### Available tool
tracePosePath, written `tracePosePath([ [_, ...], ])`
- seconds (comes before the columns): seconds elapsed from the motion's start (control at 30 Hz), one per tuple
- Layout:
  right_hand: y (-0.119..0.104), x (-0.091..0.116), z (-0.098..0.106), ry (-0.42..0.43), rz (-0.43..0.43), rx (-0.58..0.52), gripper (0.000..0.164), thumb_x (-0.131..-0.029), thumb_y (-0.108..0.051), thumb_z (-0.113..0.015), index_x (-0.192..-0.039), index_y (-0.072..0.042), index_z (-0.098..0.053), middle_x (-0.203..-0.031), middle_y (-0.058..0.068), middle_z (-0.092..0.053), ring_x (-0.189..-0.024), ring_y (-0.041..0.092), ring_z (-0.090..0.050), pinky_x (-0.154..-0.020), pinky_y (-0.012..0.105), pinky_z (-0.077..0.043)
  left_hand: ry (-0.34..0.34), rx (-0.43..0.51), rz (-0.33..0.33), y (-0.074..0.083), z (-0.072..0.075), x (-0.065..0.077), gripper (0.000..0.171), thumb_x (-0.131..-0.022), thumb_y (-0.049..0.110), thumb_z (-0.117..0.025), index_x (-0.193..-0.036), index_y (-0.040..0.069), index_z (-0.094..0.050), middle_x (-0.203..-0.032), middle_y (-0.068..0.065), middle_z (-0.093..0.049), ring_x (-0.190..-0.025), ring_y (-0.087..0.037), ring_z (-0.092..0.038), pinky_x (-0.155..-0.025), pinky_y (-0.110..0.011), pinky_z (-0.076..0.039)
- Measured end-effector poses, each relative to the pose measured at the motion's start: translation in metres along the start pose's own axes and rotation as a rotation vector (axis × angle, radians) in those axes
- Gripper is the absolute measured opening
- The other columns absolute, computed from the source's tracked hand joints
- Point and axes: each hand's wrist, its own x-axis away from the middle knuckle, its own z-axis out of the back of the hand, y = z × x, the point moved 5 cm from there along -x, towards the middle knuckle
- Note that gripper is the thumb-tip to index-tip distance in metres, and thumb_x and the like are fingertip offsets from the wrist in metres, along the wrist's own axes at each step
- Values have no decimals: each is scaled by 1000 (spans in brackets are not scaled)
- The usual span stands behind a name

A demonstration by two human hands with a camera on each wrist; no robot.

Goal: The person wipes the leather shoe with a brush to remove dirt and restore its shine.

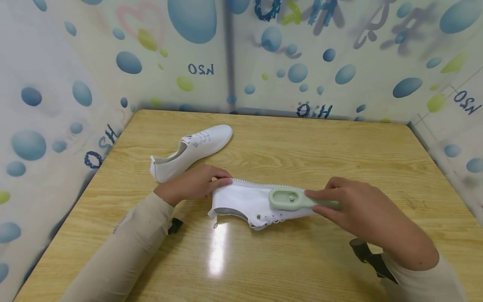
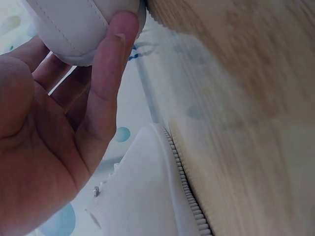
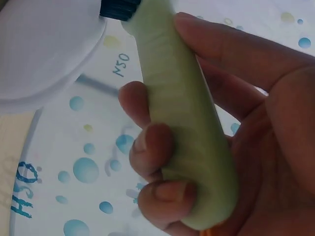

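A white lace-up shoe (image 1: pixel 235 196) is turned on its side above the table, its opening facing me and its ridged sole edge away. My left hand (image 1: pixel 196 182) grips it by the heel, with the thumb against the heel (image 2: pixel 74 29) in the left wrist view. My right hand (image 1: pixel 362 209) holds a pale green brush (image 1: pixel 285 199) by the handle, fingers curled round it. The brush head lies over the shoe's side. Dark bristles (image 3: pixel 119 9) show near the shoe's rounded toe (image 3: pixel 44 49) in the right wrist view; in the head view they are hidden.
Another white shoe (image 1: pixel 205 144) stands upright behind my left hand, toe pointing to the far right. The wooden table (image 1: pixel 320 151) reaches back to a wall covering (image 1: pixel 241 54) with blue and green dots. Dark straps with small devices sit at both wrists.
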Motion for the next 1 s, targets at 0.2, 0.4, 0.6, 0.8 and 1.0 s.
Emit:
tracePosePath([
  [0.2,-13,-10,-12,11,47,-38,35,-90,-29,-76,-124,-28,-71,-93,-8,-64,-61,0,-43,-53,20,-36,5,8,1,-1,1,1,28,-105,32,-52,-122,20,-71,-117,-1,-71,-62,-12,-63,-58,-30,-54],
  [0.4,-26,-18,-24,28,62,-25,36,-88,-28,-77,-124,-29,-72,-94,-3,-66,-64,2,-47,-54,20,-39,5,19,-2,-2,0,1,27,-105,33,-53,-121,21,-71,-113,0,-72,-62,-13,-62,-57,-31,-54],
  [0.6,-15,-10,-15,25,41,-19,35,-90,-30,-75,-125,-28,-71,-93,-7,-64,-60,-1,-43,-52,20,-36,3,8,-7,-1,-1,0,27,-105,33,-53,-120,22,-71,-113,1,-72,-60,-14,-62,-57,-30,-54],
  [0.8,-13,-9,-15,37,35,-41,35,-90,-31,-75,-125,-29,-71,-92,-8,-63,-60,0,-42,-52,21,-36,7,-1,8,-1,-1,0,27,-105,33,-53,-121,22,-71,-113,0,-72,-57,-14,-61,-56,-31,-54],
  [1.0,-29,-19,-30,78,78,-27,36,-91,-33,-74,-126,-30,-70,-95,-3,-66,-64,2,-48,-54,21,-38,23,-20,-23,-1,0,0,26,-104,32,-54,-119,20,-72,-111,0,-72,-61,-11,-61,-57,-29,-53],
])
